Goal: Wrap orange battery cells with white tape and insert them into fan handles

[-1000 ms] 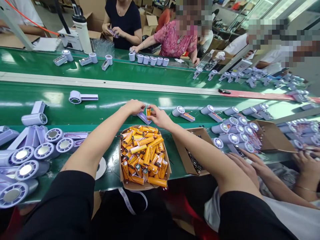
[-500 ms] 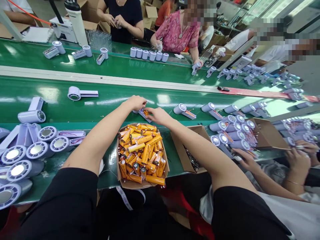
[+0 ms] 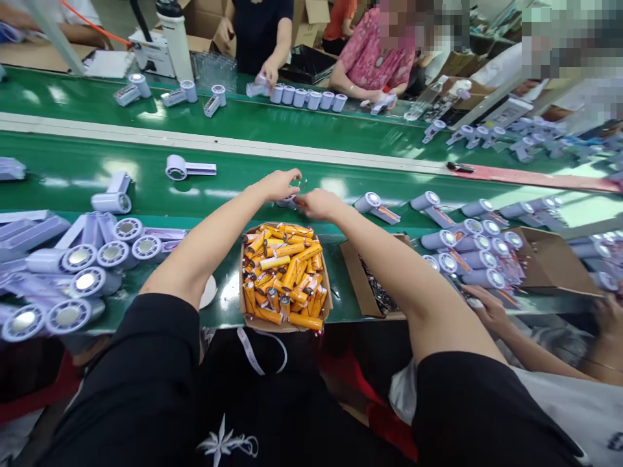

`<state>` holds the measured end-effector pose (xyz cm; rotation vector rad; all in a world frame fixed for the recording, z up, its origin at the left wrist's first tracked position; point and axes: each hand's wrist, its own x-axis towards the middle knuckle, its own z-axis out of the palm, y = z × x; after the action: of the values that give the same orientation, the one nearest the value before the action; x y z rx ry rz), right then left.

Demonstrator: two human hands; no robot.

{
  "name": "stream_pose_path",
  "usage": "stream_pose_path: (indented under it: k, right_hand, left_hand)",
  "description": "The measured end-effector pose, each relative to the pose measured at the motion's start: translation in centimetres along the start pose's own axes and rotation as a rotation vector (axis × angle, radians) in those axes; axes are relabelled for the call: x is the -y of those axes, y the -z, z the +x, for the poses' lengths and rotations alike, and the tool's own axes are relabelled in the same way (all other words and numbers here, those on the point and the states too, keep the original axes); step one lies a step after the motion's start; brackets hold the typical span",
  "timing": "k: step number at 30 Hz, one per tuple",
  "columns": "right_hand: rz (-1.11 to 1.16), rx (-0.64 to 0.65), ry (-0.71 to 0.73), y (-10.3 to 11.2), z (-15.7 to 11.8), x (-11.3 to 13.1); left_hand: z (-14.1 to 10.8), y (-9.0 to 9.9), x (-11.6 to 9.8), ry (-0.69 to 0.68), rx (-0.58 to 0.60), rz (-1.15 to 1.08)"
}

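Note:
Both my hands are over a lilac handheld fan body (image 3: 286,202) on the green belt, mostly covered by them. My left hand (image 3: 281,184) arches above it with fingers curled; tiny pale bits show by its fingertips, too small to name. My right hand (image 3: 322,205), blurred by motion, has its fingers closed at the fan's handle end, where a spot of orange shows. Just nearer to me, a cardboard box (image 3: 329,305) holds a heap of orange wired battery cells (image 3: 292,272).
Lilac fan bodies (image 3: 80,256) crowd the left side. More with wires (image 3: 479,259) stand at right, beside a box of small dark parts (image 3: 357,279). A neighbour's hand (image 3: 489,311) works there. Across the pale divider (image 3: 243,146), co-workers handle further fan bodies.
My left hand has lifted off the fan body, its fingertips higher. My right hand stays at the handle, now blurred. The view has shifted; an opposite co-worker has reached to the row of fan parts.

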<state>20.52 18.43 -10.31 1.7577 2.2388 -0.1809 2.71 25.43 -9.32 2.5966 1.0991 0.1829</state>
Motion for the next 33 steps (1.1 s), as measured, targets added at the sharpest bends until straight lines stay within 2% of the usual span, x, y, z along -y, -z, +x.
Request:
stream_pose_path:
  k: [2,4,5,7,9,10,12,15,17,19,21,22,25,27,30,33]
  right_hand:
    - [0.017,-0.080,0.006,-0.8,-0.2,-1.2]
    - [0.051,-0.162,0.062,-2.0,-0.2,-2.7]
    - [0.074,-0.195,0.093,-2.6,-0.1,-3.5]
    - [0.135,-0.250,0.121,-3.4,0.0,-4.8]
    - [0.213,-0.329,0.115,-3.3,-0.7,-4.9]
    - [0.257,-0.382,0.120,-2.9,-1.4,-4.3]
    - [0.357,-0.494,0.165,-1.6,-3.8,-1.7]
    - [0.543,-0.554,0.273,0.7,-9.5,5.4]
    - [0.648,-0.415,0.379,1.6,-13.8,10.8]
    - [0.741,-0.197,0.493,1.5,-17.5,15.4]
    - [0.775,-0.068,0.617,0.7,-20.0,18.9]
    - [0.776,-0.046,0.684,0.1,-20.9,20.1]
    - [0.703,-0.046,0.853,-2.0,-22.6,22.4]
    - [0.567,-0.017,0.882,-3.1,-23.3,22.9]
    - [0.356,-0.005,0.796,-3.9,-23.2,22.5]
    - [0.270,-0.200,0.576,-3.7,-21.6,21.2]
  left_hand:
    - [-5.2,0.9,0.8,-0.036,-0.158,-0.070]
    - [-13.0,1.2,2.0,-0.068,-0.303,-0.106]
    - [-17.5,1.0,2.6,-0.062,-0.334,-0.106]
    - [-26.7,0.0,3.7,-0.025,-0.332,-0.077]
    - [-34.5,-1.7,4.9,-0.052,-0.228,-0.002]
    - [-37.5,-2.6,5.4,-0.072,-0.186,0.054]
    - [-41.2,-4.2,5.9,-0.082,-0.156,0.175]
    - [-42.7,-5.4,4.8,-0.073,-0.242,0.282]
    - [-42.6,-5.3,3.1,-0.079,-0.345,0.283]
    - [-42.4,-4.8,1.0,-0.106,-0.460,0.263]
    - [-42.4,-4.2,-0.9,-0.159,-0.550,0.234]
    - [-42.5,-3.9,-1.6,-0.187,-0.583,0.215]
    - [-42.7,-3.4,-2.6,-0.231,-0.673,0.151]
    - [-42.7,-3.5,-2.6,-0.197,-0.736,0.116]
    - [-42.7,-4.3,-2.5,-0.108,-0.786,0.084]
    - [-42.5,-5.5,-2.9,-0.088,-0.817,0.065]
